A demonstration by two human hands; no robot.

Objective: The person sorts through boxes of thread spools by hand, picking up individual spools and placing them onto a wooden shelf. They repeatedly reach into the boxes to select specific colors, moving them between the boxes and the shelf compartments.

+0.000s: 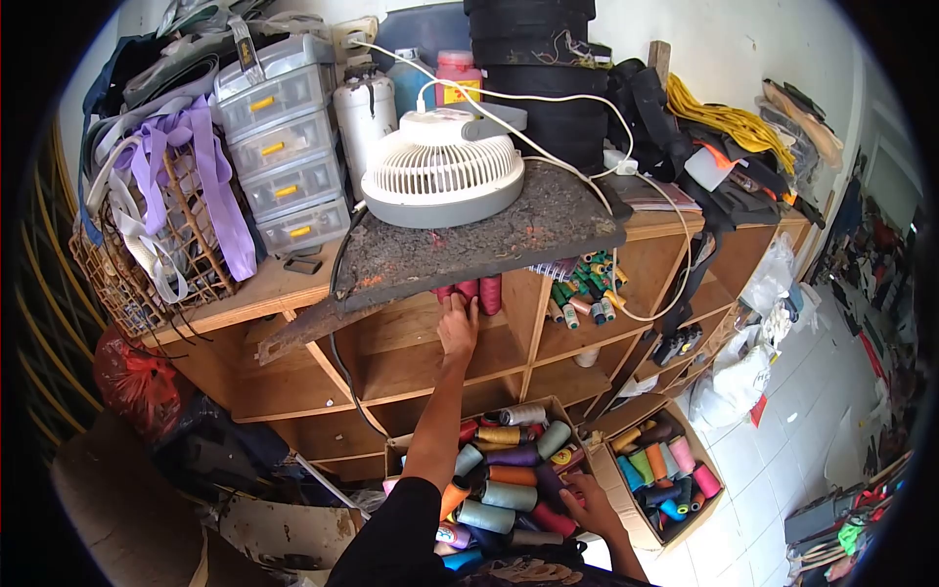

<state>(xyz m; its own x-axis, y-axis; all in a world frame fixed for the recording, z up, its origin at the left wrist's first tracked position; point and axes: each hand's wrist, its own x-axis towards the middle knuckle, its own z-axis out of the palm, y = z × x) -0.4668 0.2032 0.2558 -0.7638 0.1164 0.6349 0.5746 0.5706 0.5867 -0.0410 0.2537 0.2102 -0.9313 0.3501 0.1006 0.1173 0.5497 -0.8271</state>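
My left hand point(458, 328) reaches into an upper shelf compartment, its fingers closed around one of several dark red thread spools point(491, 294) standing in a row there. The board above hides part of that row. Lower down, my right hand point(589, 507) is over an open cardboard box point(560, 413) full of thread spools in many colours. Its fingers bend onto a dark maroon thread spool point(551, 483) at the right side of the box. Grey-green spools point(486, 517) and an orange spool point(512, 475) lie beside it.
A second box point(613, 428) of spools stands to the right. Small green spools point(570, 315) fill the neighbouring compartment of the wooden shelf point(440, 374). On the dark board point(558, 230) above sits a white fan point(445, 171) with a hanging cable. Clear drawers point(284, 147) stand left.
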